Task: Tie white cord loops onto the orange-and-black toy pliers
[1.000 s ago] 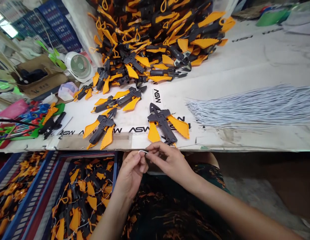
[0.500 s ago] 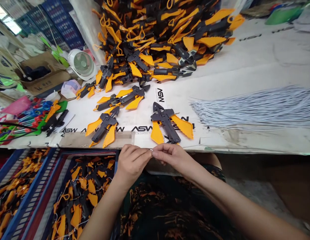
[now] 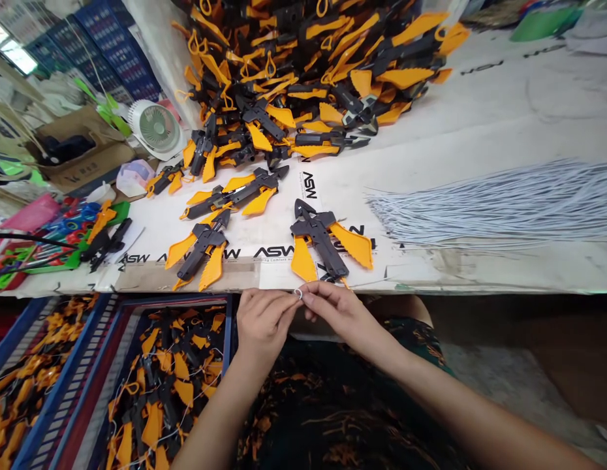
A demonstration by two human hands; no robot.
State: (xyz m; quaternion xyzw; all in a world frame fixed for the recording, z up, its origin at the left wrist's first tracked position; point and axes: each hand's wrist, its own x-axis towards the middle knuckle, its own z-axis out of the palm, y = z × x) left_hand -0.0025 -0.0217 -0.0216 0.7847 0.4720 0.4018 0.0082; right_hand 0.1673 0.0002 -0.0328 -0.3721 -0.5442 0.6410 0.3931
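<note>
White cord loop (image 3: 297, 294) — tiny, pinched between left hand (image 3: 263, 325) and right hand (image 3: 343, 318)

White desk fan (image 3: 155, 128) sitting beside cardboard box (image 3: 83, 153), blue-handled scissors (image 3: 68, 219) lying near pink item (image 3: 32, 212), blue crates (image 3: 117, 52) standing stacked in bkgd.

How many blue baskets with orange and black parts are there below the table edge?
2: the basket at far left, another beside the left hand; more may be hidden.
</note>
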